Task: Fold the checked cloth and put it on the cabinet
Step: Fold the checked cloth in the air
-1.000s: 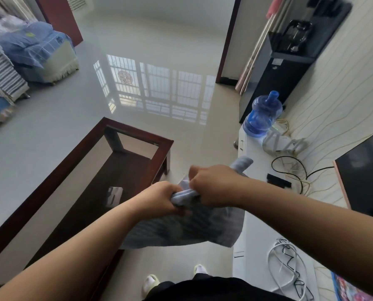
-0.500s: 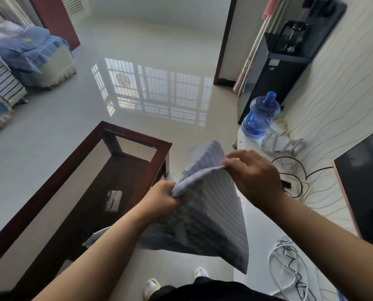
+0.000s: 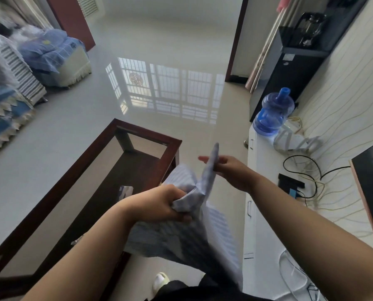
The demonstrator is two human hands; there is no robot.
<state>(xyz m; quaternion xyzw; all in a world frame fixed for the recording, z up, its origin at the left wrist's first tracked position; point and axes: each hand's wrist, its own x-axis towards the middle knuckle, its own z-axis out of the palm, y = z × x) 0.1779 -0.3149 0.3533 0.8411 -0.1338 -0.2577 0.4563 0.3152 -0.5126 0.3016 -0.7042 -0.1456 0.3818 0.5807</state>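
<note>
The pale blue checked cloth (image 3: 203, 233) hangs in the air in front of me, between the coffee table and the white cabinet (image 3: 265, 213). My left hand (image 3: 161, 205) grips a bunched part of its upper edge. My right hand (image 3: 229, 170), a little higher and to the right, pinches a raised corner that sticks up above the fingers. The rest of the cloth droops down toward my legs, partly blurred.
A dark wooden coffee table with a glass top (image 3: 90, 192) stands at left. On the cabinet lie a blue water jug (image 3: 272, 114), cables (image 3: 302, 168), a small black box (image 3: 289, 183) and a dark screen (image 3: 372, 183). A black dispenser (image 3: 289, 61) stands beyond.
My hands were pressed together on the bunched cloth, then drew apart. The right hand has lifted a corner upward while the left keeps its grip lower down.
</note>
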